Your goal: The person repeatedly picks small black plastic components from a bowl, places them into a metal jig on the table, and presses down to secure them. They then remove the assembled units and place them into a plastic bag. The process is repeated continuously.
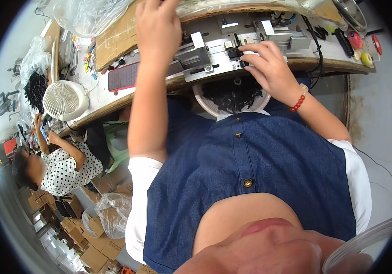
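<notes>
My left hand (158,32) reaches to the far edge of the view, over a sheet of cardboard (116,43). Its fingertips are cut off there, so what they hold, if anything, is hidden. My right hand (271,68) is at a metal fixture (196,73) on the bench, its fingers bent around a small black plastic piece (234,53) in the middle of the fixture. Metal blocks and clamps stand on both sides of that piece. A red bead bracelet (299,101) circles my right wrist.
Below the bench edge, a round white basket (199,97) holds many black pieces. A phone with a red edge (122,77) lies left of the fixture, near a white fan (63,100). Clear plastic bags (84,16) lie behind. Another person (68,166) works at the left.
</notes>
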### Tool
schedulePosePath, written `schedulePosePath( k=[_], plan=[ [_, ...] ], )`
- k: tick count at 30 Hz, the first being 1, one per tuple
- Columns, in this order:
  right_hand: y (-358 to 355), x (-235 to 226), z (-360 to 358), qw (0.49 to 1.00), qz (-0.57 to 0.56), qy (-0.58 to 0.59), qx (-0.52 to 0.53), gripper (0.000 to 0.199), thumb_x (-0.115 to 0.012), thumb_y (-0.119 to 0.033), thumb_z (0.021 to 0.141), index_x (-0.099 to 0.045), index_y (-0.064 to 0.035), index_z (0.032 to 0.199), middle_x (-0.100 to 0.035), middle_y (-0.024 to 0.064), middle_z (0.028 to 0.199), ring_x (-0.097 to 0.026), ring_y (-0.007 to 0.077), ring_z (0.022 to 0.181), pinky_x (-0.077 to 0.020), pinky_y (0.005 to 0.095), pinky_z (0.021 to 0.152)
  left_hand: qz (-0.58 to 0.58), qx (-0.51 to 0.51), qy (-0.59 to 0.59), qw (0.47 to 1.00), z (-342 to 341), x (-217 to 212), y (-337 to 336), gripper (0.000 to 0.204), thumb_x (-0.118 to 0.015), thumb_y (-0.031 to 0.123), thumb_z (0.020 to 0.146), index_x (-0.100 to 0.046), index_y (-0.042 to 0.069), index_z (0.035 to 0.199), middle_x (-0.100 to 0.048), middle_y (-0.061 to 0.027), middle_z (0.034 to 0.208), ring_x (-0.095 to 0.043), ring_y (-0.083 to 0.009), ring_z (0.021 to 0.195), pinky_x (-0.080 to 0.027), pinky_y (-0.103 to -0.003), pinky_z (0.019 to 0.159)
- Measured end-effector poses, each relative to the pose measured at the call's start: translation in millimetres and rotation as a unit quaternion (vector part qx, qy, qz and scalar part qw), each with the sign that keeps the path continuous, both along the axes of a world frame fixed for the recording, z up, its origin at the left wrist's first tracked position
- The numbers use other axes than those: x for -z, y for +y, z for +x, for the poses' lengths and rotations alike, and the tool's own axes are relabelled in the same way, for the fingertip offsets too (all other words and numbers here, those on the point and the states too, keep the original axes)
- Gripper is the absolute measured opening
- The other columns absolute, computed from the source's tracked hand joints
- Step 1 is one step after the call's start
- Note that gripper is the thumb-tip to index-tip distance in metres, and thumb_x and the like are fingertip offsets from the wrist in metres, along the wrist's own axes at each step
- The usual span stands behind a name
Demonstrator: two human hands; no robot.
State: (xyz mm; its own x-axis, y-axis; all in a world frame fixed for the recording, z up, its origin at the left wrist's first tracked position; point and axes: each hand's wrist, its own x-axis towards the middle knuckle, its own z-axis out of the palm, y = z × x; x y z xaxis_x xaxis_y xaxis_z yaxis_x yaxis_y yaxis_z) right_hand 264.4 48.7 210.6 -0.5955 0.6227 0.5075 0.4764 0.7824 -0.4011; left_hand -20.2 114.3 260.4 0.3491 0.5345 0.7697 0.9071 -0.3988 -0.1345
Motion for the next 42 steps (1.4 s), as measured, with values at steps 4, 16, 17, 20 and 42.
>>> schedulePosePath(
  k=[4, 16, 17, 20, 42],
  plan=[
    [5, 12, -13, 0.997, 0.059, -0.045, -0.005, 0.023, -0.071, -0.007, 0.086, -0.068, -0.0070, 0.109, -0.065, 0.0046, 0.127, -0.057, 0.0295, 0.113, -0.0472, 0.0406, 0.098, -0.197, 0.022, -0.056, 0.979, -19, -31, 12, 0.023, -0.071, 0.012, 0.092, -0.072, 0.005, 0.114, -0.070, -0.0162, 0.103, -0.070, -0.0324, 0.093, -0.055, -0.040, 0.080],
    [58, -13, -1, 0.993, 0.121, 0.003, 0.002, 0.022, -0.072, -0.008, 0.089, -0.070, -0.0050, 0.110, -0.069, 0.0076, 0.120, -0.059, 0.0281, 0.107, -0.0476, 0.0387, 0.095, -0.304, 0.146, -0.518, 0.786, 37, -22, -13, 0.020, -0.070, 0.001, 0.089, -0.073, 0.006, 0.108, -0.070, -0.0130, 0.099, -0.068, -0.0272, 0.088, -0.054, -0.036, 0.074],
    [75, -30, 0, 0.990, 0.129, 0.019, 0.050, 0.018, -0.070, -0.009, 0.091, -0.069, -0.0032, 0.107, -0.069, 0.0103, 0.110, -0.062, 0.0300, 0.102, -0.0501, 0.0390, 0.091, -0.283, 0.166, -0.513, 0.793, 41, -14, -25, 0.019, -0.071, 0.001, 0.089, -0.076, 0.009, 0.106, -0.069, -0.0109, 0.103, -0.069, -0.0198, 0.085, -0.054, -0.030, 0.068],
    [133, -50, 6, 0.981, 0.130, -0.004, 0.143, 0.015, -0.070, -0.012, 0.090, -0.070, -0.0019, 0.101, -0.067, 0.0143, 0.098, -0.064, 0.0352, 0.098, -0.0521, 0.0419, 0.088, -0.168, 0.191, -0.368, 0.894, 55, 24, -52, 0.023, -0.084, 0.007, 0.082, -0.078, 0.011, 0.105, -0.062, -0.0081, 0.101, -0.066, -0.0138, 0.070, -0.052, -0.027, 0.056],
    [84, -66, 27, 0.895, -0.311, 0.319, 0.020, 0.015, -0.068, -0.010, 0.098, -0.067, -0.0001, 0.109, -0.072, 0.0079, 0.091, -0.067, 0.0145, 0.076, -0.0540, 0.0263, 0.070, -0.251, 0.120, -0.271, 0.921, 77, 64, -94, 0.024, -0.074, 0.005, 0.086, -0.075, 0.009, 0.110, -0.073, -0.0066, 0.118, -0.072, -0.0248, 0.088, -0.060, -0.034, 0.076]
  ],
)
